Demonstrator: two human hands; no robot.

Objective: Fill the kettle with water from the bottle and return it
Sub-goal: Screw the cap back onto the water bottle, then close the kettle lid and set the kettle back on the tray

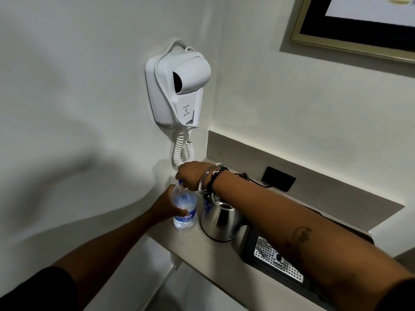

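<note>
A clear plastic water bottle (185, 217) with a blue label stands upright on the pale counter (215, 257), near the wall corner. My left hand (167, 206) wraps around its body from the left. My right hand (190, 176) is closed over the blue cap at the top of the bottle. A stainless steel kettle (221, 219) stands just right of the bottle, partly crossed by my right forearm. Its lid and handle are mostly hidden behind my wrist.
A black tray with a perforated metal drip plate (277, 258) sits right of the kettle. A white wall-mounted hair dryer (179, 86) with a coiled cord hangs above the bottle. A dark socket (278, 181) is on the backsplash, and a framed picture (359, 21) hangs top right.
</note>
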